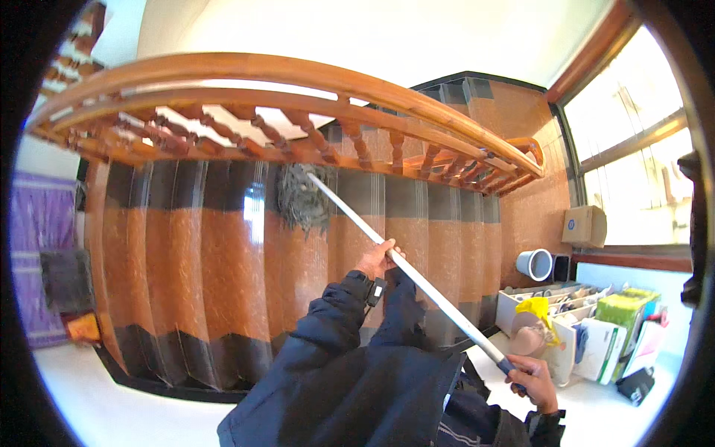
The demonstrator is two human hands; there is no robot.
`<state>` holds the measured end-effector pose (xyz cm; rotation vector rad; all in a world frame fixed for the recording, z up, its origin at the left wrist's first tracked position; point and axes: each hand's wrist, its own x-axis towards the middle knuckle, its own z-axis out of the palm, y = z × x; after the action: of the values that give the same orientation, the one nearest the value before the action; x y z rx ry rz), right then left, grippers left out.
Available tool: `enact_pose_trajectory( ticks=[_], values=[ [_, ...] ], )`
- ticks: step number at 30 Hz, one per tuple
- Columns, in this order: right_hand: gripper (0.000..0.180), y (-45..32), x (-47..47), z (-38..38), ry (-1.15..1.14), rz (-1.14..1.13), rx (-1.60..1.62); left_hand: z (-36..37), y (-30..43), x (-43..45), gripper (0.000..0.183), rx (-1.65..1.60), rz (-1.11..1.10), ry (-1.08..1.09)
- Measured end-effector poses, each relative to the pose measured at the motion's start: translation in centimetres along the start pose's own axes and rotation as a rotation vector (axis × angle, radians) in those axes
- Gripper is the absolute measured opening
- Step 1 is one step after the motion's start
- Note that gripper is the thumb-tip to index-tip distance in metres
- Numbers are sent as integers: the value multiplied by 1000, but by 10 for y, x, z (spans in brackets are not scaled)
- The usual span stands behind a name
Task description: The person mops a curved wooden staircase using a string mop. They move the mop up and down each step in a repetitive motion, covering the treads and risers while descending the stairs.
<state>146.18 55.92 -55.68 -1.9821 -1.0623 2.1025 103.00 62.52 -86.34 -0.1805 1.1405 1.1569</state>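
A string mop with a grey, wet-looking head (pixel 304 198) lies on a stair tread close to the foot of the wooden balusters. Its long white handle (pixel 430 290) runs diagonally from the head down to the lower right. My left hand (pixel 381 258) is closed around the middle of the handle, and a dark band with a white patch is at that wrist. My right hand (pixel 530 380) grips the blue end of the handle. Beneath the mop are the polished brown and black stone stairs (pixel 234 274), with shiny reflections on some treads.
A wooden banister (pixel 268 64) with turned balusters borders the stairs along the top. To the right are a cardboard box (pixel 584 226), a grey-white bucket (pixel 534 265) and a shoe rack (pixel 507 313) piled with boxes. A purple curtain (pixel 39 223) hangs at the far left.
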Motion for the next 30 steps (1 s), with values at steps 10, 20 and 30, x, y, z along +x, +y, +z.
enact_pose_trajectory(
  ticks=[10, 20, 30],
  values=[
    [43, 18, -89, -124, -34, 356, 61, 44, -117, -106, 18, -94, -332, -271],
    [43, 102, -52, -60, -51, 430, 349, -16, -122, -103, 26, 96, -185, -68],
    [40, 37, 53, 31, -131, 148, 340, -48, 18, 18, 20, 217, 21, 16]
  ],
)
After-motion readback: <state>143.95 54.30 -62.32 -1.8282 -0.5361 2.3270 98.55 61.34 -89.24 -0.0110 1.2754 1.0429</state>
